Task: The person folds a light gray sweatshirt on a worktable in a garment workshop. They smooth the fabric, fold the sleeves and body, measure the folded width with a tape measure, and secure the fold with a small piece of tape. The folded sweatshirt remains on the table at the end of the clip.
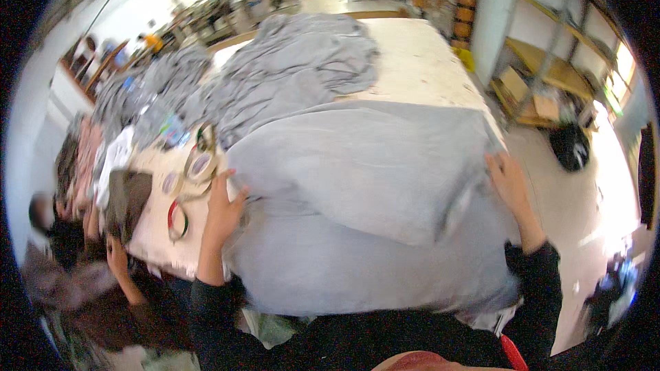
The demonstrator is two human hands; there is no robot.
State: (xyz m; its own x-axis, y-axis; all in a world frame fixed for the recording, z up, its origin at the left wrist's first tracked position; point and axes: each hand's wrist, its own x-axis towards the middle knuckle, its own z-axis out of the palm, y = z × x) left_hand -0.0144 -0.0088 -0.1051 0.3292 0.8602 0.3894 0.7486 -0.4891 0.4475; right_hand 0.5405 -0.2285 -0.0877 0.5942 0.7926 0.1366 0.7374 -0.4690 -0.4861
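Observation:
A wide sheet of light grey fabric (371, 158) lies in front of me, its upper layer folded back over a smooth lower layer (371, 268). At its left edge, my left hand (223, 206) has its thumb and fingers apart, with the fingertips beside the cloth. On the opposite edge my right hand (510, 178) holds the grey fabric; a crease runs from there toward the near fold, and the thumb is hidden. Left of my left hand lie tape rolls (199, 167) and a red-and-green ring-shaped roll (177, 221).
Crumpled grey fabric (295, 55) covers the far part of the pale table (412, 48). A plastic bottle (172, 129) lies near the left-hand heaps. Close on my left, a co-worker's hand (117, 255) is beside dark brown cloth (128, 199). Shelves (550, 69) and a black bag (569, 145) stand right.

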